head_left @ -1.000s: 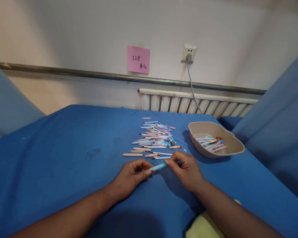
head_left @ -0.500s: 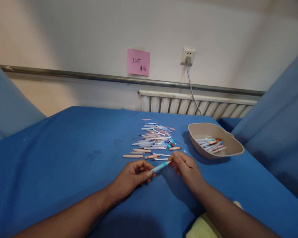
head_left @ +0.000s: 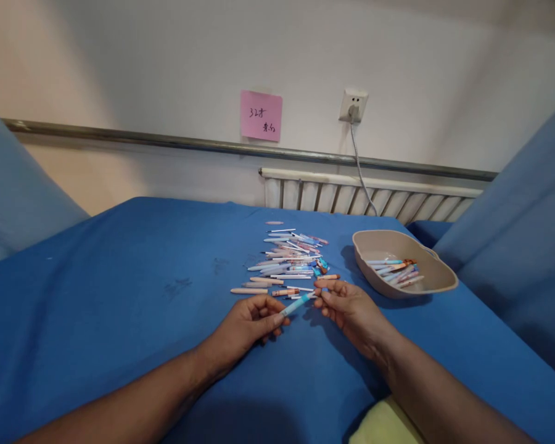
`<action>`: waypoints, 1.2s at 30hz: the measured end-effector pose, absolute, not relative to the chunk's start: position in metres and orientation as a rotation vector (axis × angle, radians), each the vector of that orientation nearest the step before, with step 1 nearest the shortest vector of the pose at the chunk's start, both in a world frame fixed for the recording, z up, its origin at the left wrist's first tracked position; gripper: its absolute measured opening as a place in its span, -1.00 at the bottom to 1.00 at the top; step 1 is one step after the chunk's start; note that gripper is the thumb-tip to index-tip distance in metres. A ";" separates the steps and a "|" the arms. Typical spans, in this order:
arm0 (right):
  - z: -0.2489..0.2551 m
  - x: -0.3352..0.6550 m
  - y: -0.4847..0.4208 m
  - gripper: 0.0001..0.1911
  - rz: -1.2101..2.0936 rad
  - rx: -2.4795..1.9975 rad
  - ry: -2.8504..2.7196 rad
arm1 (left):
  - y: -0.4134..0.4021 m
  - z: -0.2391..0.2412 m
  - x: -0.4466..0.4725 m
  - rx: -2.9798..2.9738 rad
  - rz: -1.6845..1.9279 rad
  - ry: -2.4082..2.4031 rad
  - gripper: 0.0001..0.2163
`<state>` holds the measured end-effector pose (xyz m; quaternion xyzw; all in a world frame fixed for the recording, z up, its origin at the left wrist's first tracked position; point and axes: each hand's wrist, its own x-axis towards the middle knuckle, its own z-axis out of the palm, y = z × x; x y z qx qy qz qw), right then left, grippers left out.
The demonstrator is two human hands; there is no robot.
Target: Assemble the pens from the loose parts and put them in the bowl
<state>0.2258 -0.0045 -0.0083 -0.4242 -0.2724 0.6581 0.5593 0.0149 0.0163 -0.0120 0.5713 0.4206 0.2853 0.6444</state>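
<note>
Fingers and thumb of the left hand (head_left: 250, 324) pinch a slim pale-blue plastic pen (head_left: 296, 304), its tip beside the bent fingers of the right hand (head_left: 354, 311); whether these grip a small part I cannot tell. The pen is above a blue fabric sheet (head_left: 120, 277), near slender white and peach plastic pens (head_left: 268, 281). The step seems tip work, calling next for steady fingertip alignment.

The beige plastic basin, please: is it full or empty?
Partly filled: slim multicoloured pens lie inside the beige plastic basin, below its rim.
</note>
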 end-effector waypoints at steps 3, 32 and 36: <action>-0.008 0.225 -0.004 -0.63 1.511 -1.001 -0.771 | 0.016 -0.012 0.015 1.290 0.656 0.957 -0.77; -0.006 0.224 -0.019 -0.75 0.436 -1.308 -1.711 | 0.009 -0.010 0.019 1.369 0.705 0.931 -0.83; -0.006 0.222 -0.020 -0.73 0.415 -1.331 -1.732 | 0.009 -0.011 0.019 1.395 0.706 0.934 -0.85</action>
